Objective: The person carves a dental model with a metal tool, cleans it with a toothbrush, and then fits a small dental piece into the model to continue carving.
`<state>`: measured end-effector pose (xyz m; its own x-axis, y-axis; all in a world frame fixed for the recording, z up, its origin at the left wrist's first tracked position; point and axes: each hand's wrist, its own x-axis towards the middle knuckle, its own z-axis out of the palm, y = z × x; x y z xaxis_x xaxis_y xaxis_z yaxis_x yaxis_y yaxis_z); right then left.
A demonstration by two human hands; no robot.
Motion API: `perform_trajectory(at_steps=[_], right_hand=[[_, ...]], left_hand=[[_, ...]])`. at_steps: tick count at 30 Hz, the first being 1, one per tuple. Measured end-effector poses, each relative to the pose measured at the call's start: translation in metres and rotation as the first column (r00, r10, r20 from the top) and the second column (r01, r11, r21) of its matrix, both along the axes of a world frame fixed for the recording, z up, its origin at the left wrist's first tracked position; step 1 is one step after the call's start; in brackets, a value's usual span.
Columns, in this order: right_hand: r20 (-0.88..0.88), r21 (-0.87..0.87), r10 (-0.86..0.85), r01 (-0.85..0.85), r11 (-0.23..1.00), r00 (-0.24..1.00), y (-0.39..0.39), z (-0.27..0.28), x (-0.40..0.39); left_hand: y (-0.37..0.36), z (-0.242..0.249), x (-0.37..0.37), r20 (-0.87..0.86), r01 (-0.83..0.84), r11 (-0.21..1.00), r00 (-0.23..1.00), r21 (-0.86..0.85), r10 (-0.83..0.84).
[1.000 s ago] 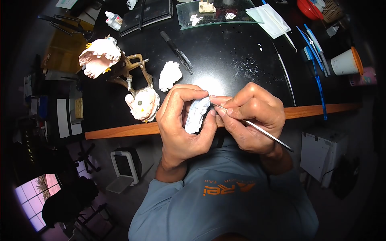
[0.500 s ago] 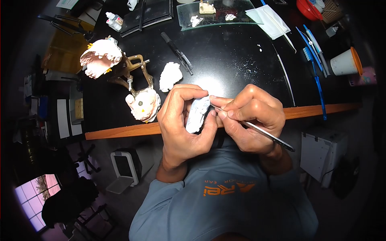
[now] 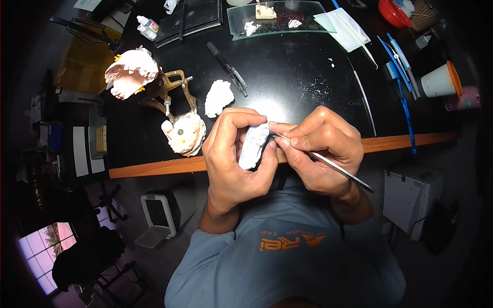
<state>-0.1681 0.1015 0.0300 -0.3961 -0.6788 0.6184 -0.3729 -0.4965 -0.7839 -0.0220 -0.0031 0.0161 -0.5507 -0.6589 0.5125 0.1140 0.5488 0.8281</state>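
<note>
Held between the thumb and fingers of my left hand point(image 3: 228, 159) is a white plaster dental cast point(image 3: 252, 146), above the table's front edge. My right hand point(image 3: 326, 154) pinches a thin metal carving tool point(image 3: 336, 168) with a dark end. Its slender tip reaches the cast's upper right side; whether it touches cannot be made out. Left of my hands, a brown metal articulator point(image 3: 177, 87) bears a pinkish upper cast point(image 3: 131, 72) and a lower cast point(image 3: 186, 134). Another white plaster piece point(image 3: 219, 97) lies just beyond my left hand.
A black pen point(image 3: 227, 69) lies past the plaster piece. Farther back is a glass slab point(image 3: 280, 26). To the right are a thin metal rod point(image 3: 364, 102), a blue toothbrush point(image 3: 403, 105) and a white cup point(image 3: 440, 81) with an orange rim. White crumbs point(image 3: 316, 87) dot the black tabletop.
The carving tool has turned slightly in my right hand, its dark end a little lower and further left. My left hand and the cast are nearly still.
</note>
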Motion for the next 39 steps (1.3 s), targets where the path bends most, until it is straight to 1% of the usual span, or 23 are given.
perform_trajectory(at_steps=[10, 12, 15, 18, 21, 27, 30, 33, 34, 37, 39], right_hand=[[-0.021, 0.017, 0.012, -0.012, 1.000, 1.000, 0.001, 0.003, -0.001], [-0.006, -0.001, 0.029, -0.029, 1.000, 1.000, 0.000, 0.001, -0.001], [0.028, -0.023, 0.052, -0.051, 0.998, 0.998, 0.000, 0.001, -0.003], [0.037, -0.047, 0.062, -0.061, 0.997, 0.997, -0.001, -0.001, -0.004], [0.045, -0.062, 0.062, -0.060, 0.996, 0.997, -0.002, -0.003, -0.003], [0.037, -0.056, 0.062, -0.060, 0.997, 0.997, -0.002, -0.003, -0.004], [0.030, -0.038, 0.058, -0.057, 0.998, 0.998, -0.002, -0.003, -0.004], [0.005, -0.012, 0.030, -0.030, 0.999, 1.000, -0.001, -0.001, -0.003], [-0.005, -0.002, 0.018, -0.018, 1.000, 1.000, -0.001, 0.000, -0.002], [-0.052, -0.013, 0.069, -0.070, 0.997, 0.996, 0.000, 0.000, -0.006], [-0.006, -0.014, 0.080, -0.081, 0.997, 0.997, 0.001, 0.000, -0.007]], left_hand=[[0.000, 0.000, 0.002, 0.021, 0.006, 1.000, 1.000, 0.016, -0.006], [0.000, 0.001, 0.002, 0.007, 0.021, 0.999, 1.000, 0.048, -0.021], [0.001, 0.008, 0.004, -0.024, 0.093, 0.979, 0.996, 0.180, -0.090], [0.000, 0.011, 0.004, -0.081, 0.158, 0.951, 0.987, 0.265, -0.141], [-0.001, 0.013, 0.008, -0.092, 0.214, 0.917, 0.977, 0.336, -0.194], [-0.001, 0.017, 0.010, -0.096, 0.228, 0.881, 0.974, 0.415, -0.207], [-0.002, 0.016, 0.010, -0.095, 0.229, 0.888, 0.973, 0.399, -0.209], [0.000, 0.015, 0.007, -0.102, 0.201, 0.899, 0.979, 0.388, -0.175], [0.000, 0.013, 0.007, -0.080, 0.174, 0.925, 0.985, 0.339, -0.156], [-0.001, 0.007, 0.004, -0.009, 0.069, 0.983, 0.998, 0.171, -0.068], [-0.001, 0.003, 0.002, 0.044, -0.001, 1.000, 0.999, 0.016, 0.000]])
